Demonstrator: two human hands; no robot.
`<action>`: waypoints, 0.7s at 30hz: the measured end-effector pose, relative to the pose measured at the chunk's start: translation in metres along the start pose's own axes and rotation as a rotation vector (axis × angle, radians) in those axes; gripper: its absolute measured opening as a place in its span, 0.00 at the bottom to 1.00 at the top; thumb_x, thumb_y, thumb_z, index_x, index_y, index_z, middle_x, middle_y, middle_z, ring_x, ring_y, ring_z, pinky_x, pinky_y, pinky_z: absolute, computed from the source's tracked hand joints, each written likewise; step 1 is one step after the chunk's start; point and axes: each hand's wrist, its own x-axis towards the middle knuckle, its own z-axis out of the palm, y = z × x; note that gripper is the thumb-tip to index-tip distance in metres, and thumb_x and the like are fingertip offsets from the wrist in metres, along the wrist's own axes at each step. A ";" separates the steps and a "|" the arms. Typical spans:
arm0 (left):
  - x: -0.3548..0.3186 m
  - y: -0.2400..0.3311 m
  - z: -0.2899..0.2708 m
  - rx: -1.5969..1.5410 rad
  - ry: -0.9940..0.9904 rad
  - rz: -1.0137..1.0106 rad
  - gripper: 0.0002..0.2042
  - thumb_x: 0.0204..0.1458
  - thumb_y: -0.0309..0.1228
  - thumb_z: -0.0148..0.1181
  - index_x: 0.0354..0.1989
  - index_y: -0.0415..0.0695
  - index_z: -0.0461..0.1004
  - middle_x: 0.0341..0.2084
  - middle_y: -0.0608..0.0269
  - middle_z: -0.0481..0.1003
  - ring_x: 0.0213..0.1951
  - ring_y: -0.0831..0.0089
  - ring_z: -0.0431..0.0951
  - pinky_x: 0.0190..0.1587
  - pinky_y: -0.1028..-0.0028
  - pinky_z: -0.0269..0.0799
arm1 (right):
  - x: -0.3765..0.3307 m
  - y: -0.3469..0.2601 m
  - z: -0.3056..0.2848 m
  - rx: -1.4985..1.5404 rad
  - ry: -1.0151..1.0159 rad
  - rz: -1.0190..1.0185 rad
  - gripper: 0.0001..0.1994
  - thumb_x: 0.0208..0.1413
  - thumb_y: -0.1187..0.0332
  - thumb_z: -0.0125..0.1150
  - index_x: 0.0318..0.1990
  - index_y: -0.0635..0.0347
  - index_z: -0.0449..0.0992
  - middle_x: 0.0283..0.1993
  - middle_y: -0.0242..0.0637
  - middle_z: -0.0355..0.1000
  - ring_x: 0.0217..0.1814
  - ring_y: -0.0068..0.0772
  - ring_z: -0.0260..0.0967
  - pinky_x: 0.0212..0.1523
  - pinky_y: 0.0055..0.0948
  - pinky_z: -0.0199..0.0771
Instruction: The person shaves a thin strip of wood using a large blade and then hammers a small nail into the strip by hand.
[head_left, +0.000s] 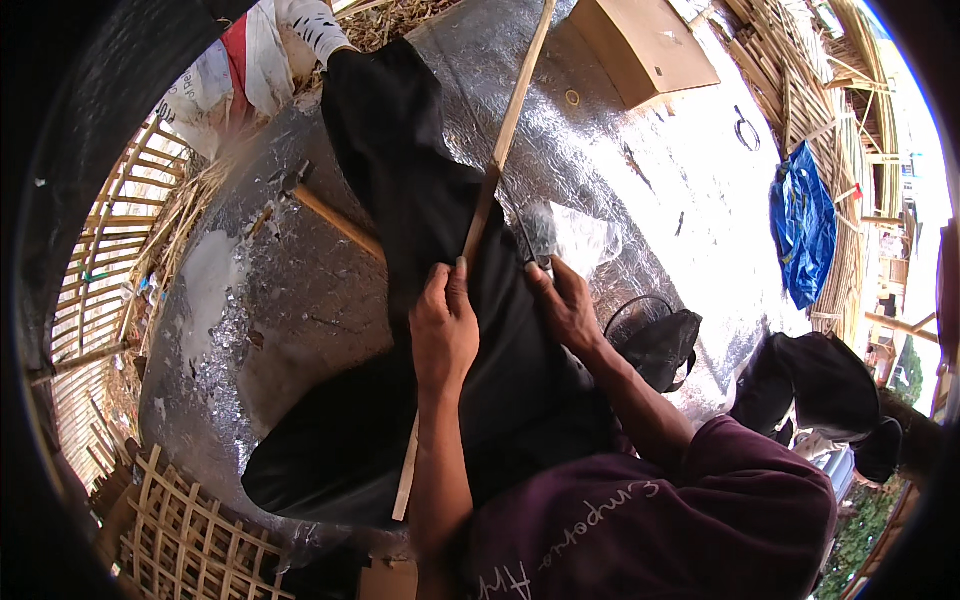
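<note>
My left hand (445,325) is closed on a long, narrow bamboo strip (518,95), thumb pressed along it. The strip slants over my black-trousered legs (400,130), its far end passing out at the top edge and its lower end beside my left forearm. My right hand (570,305) pinches a thin, dark, blade-like tool (524,236) just right of the strip; its exact kind is unclear. A hammer (338,222) with a wooden handle lies left of my leg, the handle's end at the trousers. Behind my right hand rests a clear plastic bag (585,238).
Silvery foil sheeting (660,200) covers the ground. On it are a cardboard box (645,50), a small yellowish ring (572,97), a dark coil (746,132) and a black bag-like item (660,348). A blue plastic sheet (803,225) lies right; bamboo lattice (190,530) stands lower left.
</note>
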 end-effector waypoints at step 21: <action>0.000 -0.006 -0.018 0.067 -0.077 0.003 0.15 0.65 0.38 0.44 0.29 0.41 0.64 0.23 0.49 0.70 0.26 0.44 0.70 0.26 0.56 0.61 | 0.088 0.004 -0.093 -0.549 -0.213 -0.557 0.13 0.51 0.61 0.69 0.36 0.58 0.73 0.31 0.35 0.75 0.32 0.35 0.76 0.32 0.31 0.74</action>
